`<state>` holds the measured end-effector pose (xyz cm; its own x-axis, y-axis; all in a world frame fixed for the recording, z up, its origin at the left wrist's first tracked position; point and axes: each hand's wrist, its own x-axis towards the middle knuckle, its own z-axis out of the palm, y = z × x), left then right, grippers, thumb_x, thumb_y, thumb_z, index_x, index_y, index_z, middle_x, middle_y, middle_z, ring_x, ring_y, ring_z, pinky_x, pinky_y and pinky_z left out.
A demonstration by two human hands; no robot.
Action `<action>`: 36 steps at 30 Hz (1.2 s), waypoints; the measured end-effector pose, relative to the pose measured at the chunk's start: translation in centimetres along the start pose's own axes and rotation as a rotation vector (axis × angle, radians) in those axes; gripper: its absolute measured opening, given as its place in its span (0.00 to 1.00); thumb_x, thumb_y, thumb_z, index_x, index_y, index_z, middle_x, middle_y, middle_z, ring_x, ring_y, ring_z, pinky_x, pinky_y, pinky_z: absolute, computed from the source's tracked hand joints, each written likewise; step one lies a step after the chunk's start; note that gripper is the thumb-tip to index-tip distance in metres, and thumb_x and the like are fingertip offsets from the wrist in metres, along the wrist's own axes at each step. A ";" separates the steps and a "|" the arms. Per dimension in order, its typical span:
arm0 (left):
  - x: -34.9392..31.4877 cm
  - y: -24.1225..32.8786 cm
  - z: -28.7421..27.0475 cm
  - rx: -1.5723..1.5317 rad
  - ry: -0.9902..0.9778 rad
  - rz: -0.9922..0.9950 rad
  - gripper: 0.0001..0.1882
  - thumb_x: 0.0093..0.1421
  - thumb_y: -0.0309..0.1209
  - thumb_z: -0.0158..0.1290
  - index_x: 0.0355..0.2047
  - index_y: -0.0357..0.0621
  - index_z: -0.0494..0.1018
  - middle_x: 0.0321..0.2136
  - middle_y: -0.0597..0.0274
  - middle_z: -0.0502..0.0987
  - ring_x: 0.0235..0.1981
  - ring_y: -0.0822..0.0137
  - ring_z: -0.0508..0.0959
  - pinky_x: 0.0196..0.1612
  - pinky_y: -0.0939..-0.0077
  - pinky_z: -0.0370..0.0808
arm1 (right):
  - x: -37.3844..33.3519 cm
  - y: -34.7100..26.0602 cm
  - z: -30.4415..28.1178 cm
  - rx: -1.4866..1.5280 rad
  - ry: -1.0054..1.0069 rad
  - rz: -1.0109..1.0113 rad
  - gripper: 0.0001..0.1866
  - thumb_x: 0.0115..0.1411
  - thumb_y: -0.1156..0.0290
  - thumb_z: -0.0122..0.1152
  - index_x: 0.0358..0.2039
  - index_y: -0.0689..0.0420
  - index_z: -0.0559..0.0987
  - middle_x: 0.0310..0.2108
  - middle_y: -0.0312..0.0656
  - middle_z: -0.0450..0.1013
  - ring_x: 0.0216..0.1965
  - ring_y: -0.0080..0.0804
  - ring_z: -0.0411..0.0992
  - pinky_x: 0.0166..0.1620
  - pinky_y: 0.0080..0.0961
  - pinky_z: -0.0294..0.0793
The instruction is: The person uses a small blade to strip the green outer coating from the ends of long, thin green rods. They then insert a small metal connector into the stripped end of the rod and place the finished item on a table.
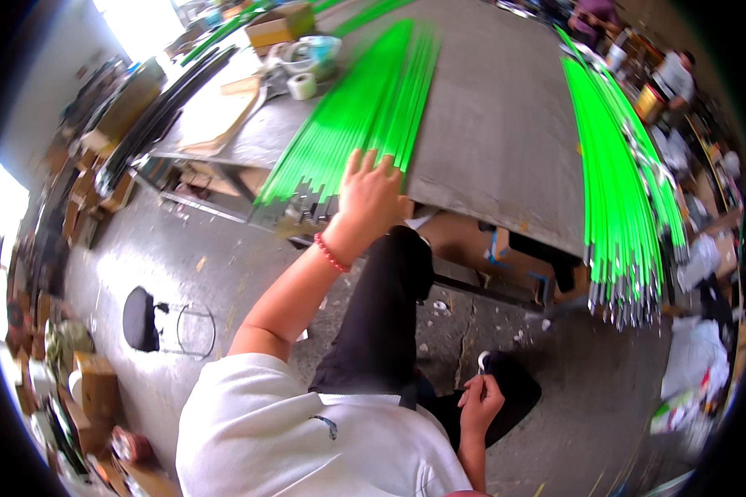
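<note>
Long bright-green rods (pixel 365 91) with dark and metallic ends lie side by side on the grey table (pixel 497 108), their ends jutting past its near edge. My left hand (pixel 370 195) is stretched over the near right part of this bundle. Its fingers are spread and seem to rest on the rods; a red bead bracelet circles that wrist. Low at my right side, away from the table, my right hand (pixel 479 402) is closed with its fingers pinched together. A small white round end (pixel 483 360) shows just above the fingers; what it belongs to is too small to make out.
A second bundle of green rods (pixel 622 190) overhangs the table's right side. Tape rolls (pixel 302 85), a carton (pixel 280 25) and brown sheets (pixel 218 114) sit at the far left. A black-seated stool (pixel 141 319) stands on the floor. Another person (pixel 675 79) is at the far right.
</note>
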<state>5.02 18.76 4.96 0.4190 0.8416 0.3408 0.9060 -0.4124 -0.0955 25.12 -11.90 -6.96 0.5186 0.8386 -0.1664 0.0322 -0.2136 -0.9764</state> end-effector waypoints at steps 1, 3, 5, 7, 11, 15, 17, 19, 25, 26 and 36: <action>-0.4 -0.8 0.0 0.011 0.025 -0.002 0.25 0.52 0.48 0.56 0.44 0.43 0.75 0.53 0.56 0.72 0.60 0.55 0.66 0.65 0.55 0.54 | 0.3 1.7 -0.1 -0.081 -0.008 -0.020 0.13 0.62 0.74 0.52 0.21 0.65 0.71 0.13 0.36 0.68 0.14 0.18 0.66 0.19 0.20 0.62; -1.4 -1.4 0.1 -0.067 0.011 -0.014 0.25 0.55 0.45 0.56 0.48 0.44 0.73 0.55 0.54 0.70 0.61 0.54 0.65 0.65 0.55 0.56 | 1.2 6.1 0.0 -0.239 -0.022 -0.072 0.12 0.61 0.74 0.53 0.21 0.65 0.71 0.13 0.37 0.69 0.15 0.20 0.67 0.20 0.23 0.64; -2.9 -2.7 -1.3 -0.188 -0.056 0.028 0.26 0.54 0.44 0.58 0.50 0.44 0.72 0.55 0.53 0.69 0.61 0.55 0.64 0.64 0.58 0.58 | 1.8 9.4 0.5 -0.353 0.002 -0.076 0.12 0.58 0.73 0.54 0.20 0.65 0.71 0.14 0.44 0.70 0.15 0.31 0.69 0.22 0.31 0.66; -4.1 -5.5 -0.6 -0.209 0.001 -0.051 0.27 0.55 0.46 0.58 0.50 0.43 0.71 0.55 0.52 0.69 0.59 0.54 0.66 0.60 0.61 0.63 | 2.5 11.9 0.6 -0.509 0.006 -0.126 0.12 0.58 0.72 0.55 0.20 0.65 0.71 0.14 0.48 0.70 0.15 0.37 0.69 0.23 0.33 0.66; -3.3 -12.4 -6.8 -0.125 -0.092 -0.521 0.25 0.57 0.44 0.57 0.51 0.43 0.70 0.50 0.52 0.74 0.50 0.51 0.75 0.51 0.62 0.73 | 3.5 16.7 -0.8 -0.622 -0.032 -0.198 0.13 0.58 0.69 0.54 0.21 0.66 0.73 0.17 0.52 0.70 0.18 0.45 0.70 0.24 0.38 0.67; -4.6 -15.2 -12.1 -0.543 0.350 -0.434 0.18 0.59 0.38 0.56 0.46 0.42 0.74 0.41 0.55 0.79 0.43 0.61 0.78 0.48 0.68 0.73 | 6.5 18.7 -0.7 -0.243 -0.083 0.272 0.14 0.57 0.66 0.54 0.22 0.66 0.75 0.20 0.54 0.72 0.24 0.51 0.73 0.29 0.41 0.69; -4.9 -9.3 -16.9 -1.046 0.362 -0.137 0.20 0.60 0.41 0.55 0.42 0.34 0.74 0.43 0.56 0.78 0.49 0.65 0.75 0.55 0.71 0.67 | 7.4 23.2 -0.1 -0.402 0.052 -0.068 0.13 0.56 0.66 0.55 0.21 0.63 0.75 0.14 0.47 0.70 0.15 0.40 0.71 0.21 0.36 0.69; -5.4 -4.6 -18.0 -1.129 0.458 0.064 0.28 0.57 0.53 0.55 0.38 0.35 0.74 0.45 0.49 0.75 0.50 0.55 0.73 0.57 0.60 0.64 | 8.6 22.1 0.8 -0.558 0.058 -0.215 0.13 0.54 0.65 0.57 0.22 0.63 0.78 0.18 0.52 0.73 0.21 0.50 0.74 0.26 0.42 0.71; -5.5 7.8 -18.9 -1.829 0.467 0.795 0.19 0.54 0.54 0.58 0.37 0.58 0.74 0.41 0.66 0.73 0.48 0.59 0.65 0.48 0.56 0.61 | 10.1 22.0 3.5 -0.720 -0.006 -0.127 0.13 0.53 0.63 0.57 0.25 0.60 0.80 0.25 0.56 0.74 0.30 0.56 0.74 0.33 0.45 0.73; -5.9 9.5 -19.3 -2.033 0.378 0.878 0.17 0.54 0.51 0.61 0.39 0.61 0.75 0.43 0.71 0.72 0.49 0.63 0.63 0.47 0.58 0.59 | 10.0 21.9 3.8 -0.732 -0.033 -0.165 0.13 0.53 0.62 0.57 0.26 0.61 0.80 0.25 0.56 0.74 0.31 0.56 0.74 0.33 0.45 0.73; -7.1 12.3 -17.1 -2.214 0.020 0.951 0.09 0.63 0.45 0.51 0.39 0.60 0.75 0.46 0.76 0.74 0.53 0.60 0.65 0.57 0.60 0.56 | 8.5 20.0 1.3 -0.550 0.010 -0.089 0.13 0.53 0.62 0.57 0.26 0.60 0.79 0.26 0.54 0.75 0.31 0.55 0.74 0.33 0.44 0.73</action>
<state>12.17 1.80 17.33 0.4937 0.2871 0.8209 -0.8266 -0.1385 0.5455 29.09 -8.41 -28.11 0.5020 0.8609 -0.0825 0.5159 -0.3746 -0.7704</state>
